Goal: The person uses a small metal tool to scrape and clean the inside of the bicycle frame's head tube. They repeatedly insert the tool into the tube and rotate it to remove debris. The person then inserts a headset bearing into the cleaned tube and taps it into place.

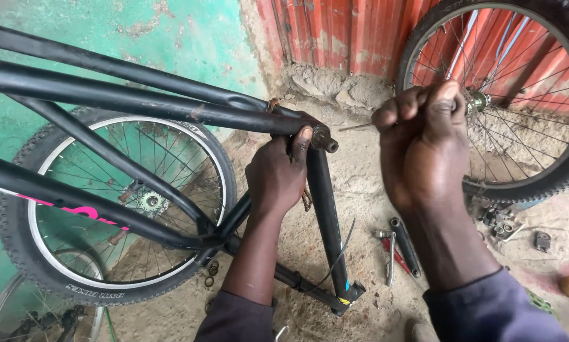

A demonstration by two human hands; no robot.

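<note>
Hands work on an upturned black bicycle frame in the head view, the only view there is. The left hand wraps the frame just where the tubes meet at the open tube end, its fingers pressed together around the metal and the thumb laid up along the joint. The right hand is a closed fist held near that tube end, and its fingers pinch a thin metal rod whose tip points at the opening without touching it, as far as I can tell.

As I judge it, the work is somewhere in the middle: the frame stands stripped, one wheel sits behind it on the left, a second wheel leans on the red corrugated wall, and small loose parts lie on the ground, so the joint seems taken apart and not yet put together again.

The frame tubes are round, smooth and painted, with scratches and some rust at the weld. Both tyres are knobby rubber on shiny rims with fine spokes. The ground is dry, sandy earth with small stones. Red-handled pliers and a dark wrench lie on it below the right wrist. The green wall is rough, with peeling paint.
</note>
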